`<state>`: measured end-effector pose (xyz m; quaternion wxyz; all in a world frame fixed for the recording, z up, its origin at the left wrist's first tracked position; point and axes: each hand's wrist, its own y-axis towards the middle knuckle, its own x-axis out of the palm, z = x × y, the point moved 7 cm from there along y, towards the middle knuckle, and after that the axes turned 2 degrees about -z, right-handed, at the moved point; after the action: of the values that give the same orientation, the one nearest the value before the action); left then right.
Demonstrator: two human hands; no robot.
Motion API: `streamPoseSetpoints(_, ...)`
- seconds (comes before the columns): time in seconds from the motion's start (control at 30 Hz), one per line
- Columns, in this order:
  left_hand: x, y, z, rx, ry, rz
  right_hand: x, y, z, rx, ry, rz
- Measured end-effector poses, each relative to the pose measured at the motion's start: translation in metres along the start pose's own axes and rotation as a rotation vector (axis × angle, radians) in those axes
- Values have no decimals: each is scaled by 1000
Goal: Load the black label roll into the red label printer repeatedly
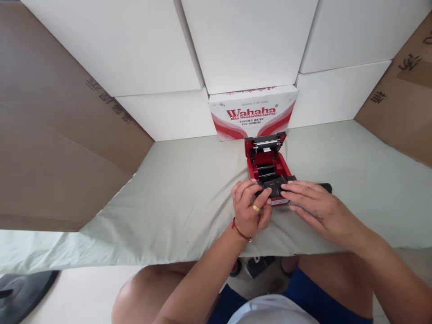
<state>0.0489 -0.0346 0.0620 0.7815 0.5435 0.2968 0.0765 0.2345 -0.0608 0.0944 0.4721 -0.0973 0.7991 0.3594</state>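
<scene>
A small red-and-black label printer (285, 168) stands on the cloth with its lid (249, 147) raised and tilted back. Metal and black rollers show inside. At its near left corner, my left hand (249, 204) is closed on the printer, fingers bent and thumb tip on the dark front panel (275, 184). My right hand (313, 204) lies over the near right side with fingers stretched out, the fingertips touching the panel's right edge. Behind the right hand, a black rounded thing (326, 187) pokes out, mostly hidden.
A pale green cloth (182, 189) covers the table. Behind the printer stands a white-and-red Wahaha carton (253, 112), backed by stacked white boxes (249, 40). Brown cardboard boxes border the left (60, 135) and right (401, 103). A black round base (30, 292) is on the floor.
</scene>
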Motion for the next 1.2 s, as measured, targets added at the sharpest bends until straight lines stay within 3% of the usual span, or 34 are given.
streamPoseSetpoints(0.2, 0, 2, 13, 86, 25, -27, 9, -2, -11, 14, -81, 71)
streamPoseSetpoints(0.33, 4, 2, 9, 60, 56, -35, -2, 9, -10, -4, -24, 99)
streamPoseSetpoints(0.5, 6, 0, 5, 55, 16, -37, -40, 49, 38, 136, 19, 391)
streamPoseSetpoints(0.57, 6, -1, 4, 56, 4, -31, -43, 73, 64, 194, 16, 459)
streamPoseSetpoints(0.67, 8, -3, 3, 69, -3, -37, -30, 107, 92, 232, 63, 423)
streamPoseSetpoints(0.77, 9, -4, 3, 73, -12, -47, -11, 126, 93, 200, 118, 305)
streamPoseSetpoints(0.87, 7, -6, 4, 67, 3, -40, -7, 117, 74, 150, 124, 274)
streamPoseSetpoints(1.03, 5, -7, 2, 42, 52, -61, -12, 72, 43, 115, 88, 332)
streamPoseSetpoints(1.2, 6, -7, 2, 34, 63, -84, 2, 44, 44, 129, 38, 343)
